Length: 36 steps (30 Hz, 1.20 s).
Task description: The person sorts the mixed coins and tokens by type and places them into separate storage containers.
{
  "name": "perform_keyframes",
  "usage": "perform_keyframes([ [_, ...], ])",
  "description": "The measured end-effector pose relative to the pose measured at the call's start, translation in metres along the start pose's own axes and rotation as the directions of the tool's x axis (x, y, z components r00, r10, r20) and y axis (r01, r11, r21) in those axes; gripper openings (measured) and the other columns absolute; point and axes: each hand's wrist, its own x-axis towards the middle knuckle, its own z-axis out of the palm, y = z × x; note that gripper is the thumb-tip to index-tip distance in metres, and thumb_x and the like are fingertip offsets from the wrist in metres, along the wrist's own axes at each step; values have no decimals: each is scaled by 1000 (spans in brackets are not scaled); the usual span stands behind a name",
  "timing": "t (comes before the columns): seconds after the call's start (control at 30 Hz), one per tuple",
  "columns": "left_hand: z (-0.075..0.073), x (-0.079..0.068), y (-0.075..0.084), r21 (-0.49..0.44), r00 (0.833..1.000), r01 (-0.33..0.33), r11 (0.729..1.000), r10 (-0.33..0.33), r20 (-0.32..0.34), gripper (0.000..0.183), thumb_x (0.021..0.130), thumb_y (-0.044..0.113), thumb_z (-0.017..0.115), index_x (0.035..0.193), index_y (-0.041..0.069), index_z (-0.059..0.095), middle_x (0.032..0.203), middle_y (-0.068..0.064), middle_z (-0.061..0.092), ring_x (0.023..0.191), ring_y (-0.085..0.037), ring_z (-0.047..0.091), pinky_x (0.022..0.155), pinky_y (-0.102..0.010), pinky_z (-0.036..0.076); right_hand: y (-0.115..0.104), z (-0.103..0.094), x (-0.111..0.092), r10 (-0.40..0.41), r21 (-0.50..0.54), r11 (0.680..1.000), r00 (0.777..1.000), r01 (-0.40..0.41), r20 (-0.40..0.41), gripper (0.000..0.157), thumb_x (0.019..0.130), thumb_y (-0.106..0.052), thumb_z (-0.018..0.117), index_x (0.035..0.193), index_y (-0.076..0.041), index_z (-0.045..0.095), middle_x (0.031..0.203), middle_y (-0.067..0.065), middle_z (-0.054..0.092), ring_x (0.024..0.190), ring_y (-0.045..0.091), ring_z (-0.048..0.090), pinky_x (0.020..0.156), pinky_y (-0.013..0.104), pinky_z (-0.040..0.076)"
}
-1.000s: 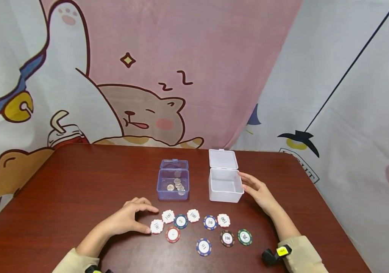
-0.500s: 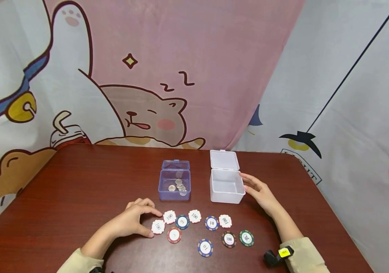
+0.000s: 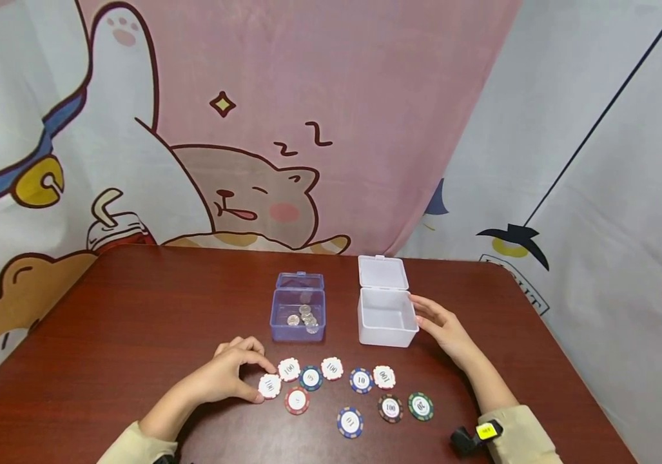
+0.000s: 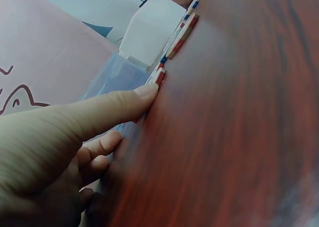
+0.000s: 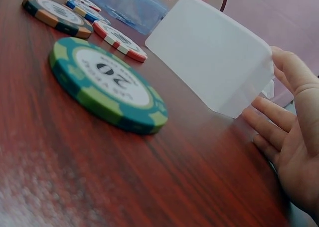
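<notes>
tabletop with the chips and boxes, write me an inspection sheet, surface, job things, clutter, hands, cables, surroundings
Surface: reddish-brown table with wood grain, some glare.
Job's things: ten chips lying flat and spread out; blue box, open, with silver coins inside; white box, open, no contents seen.
Clutter: nothing seen.
Left grip: thumb and forefinger pinch the leftmost white chip, marked 100.
Right grip: touches the white box's right side.
Cables: nothing seen.
Surroundings: cartoon-printed cloth backdrop behind the table; beige sleeves on both arms.
</notes>
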Motion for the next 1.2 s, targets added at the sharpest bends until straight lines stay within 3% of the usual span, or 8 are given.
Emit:
perform_keyframes([
  [0.47, 2, 0, -1, 1, 1000, -16, 1000, 16, -13, 38, 51, 37, 82, 84, 36, 64, 93, 13, 47, 87, -10, 38, 78, -40, 21, 5, -1, 1, -18, -11, 1000, 1000, 18, 8, 44, 91, -15, 53, 133, -11, 44, 131, 17, 44, 116, 27, 44, 85, 21, 40],
  [0.97, -3, 1, -3, -103, 1000, -2, 995, 1, -10, 34, 58, 36, 81, 88, 33, 64, 90, 13, 54, 90, -11, 42, 80, -43, 22, 2, -1, 1, -6, 8, 1000, 1000, 6, 3, 43, 91, -12, 53, 133, -9, 43, 130, 18, 45, 116, 32, 42, 84, 20, 40],
  [1.2, -9, 3, 7, -166, 1000, -17, 986, 15, -12, 32, 63, 27, 81, 90, 26, 65, 88, 6, 58, 88, -15, 44, 75, -37, 33, -19, 3, -2, 23, 41, 999, 1000, -23, 4, 44, 90, -4, 51, 132, -1, 41, 130, 23, 43, 117, 37, 39, 83, 19, 40],
])
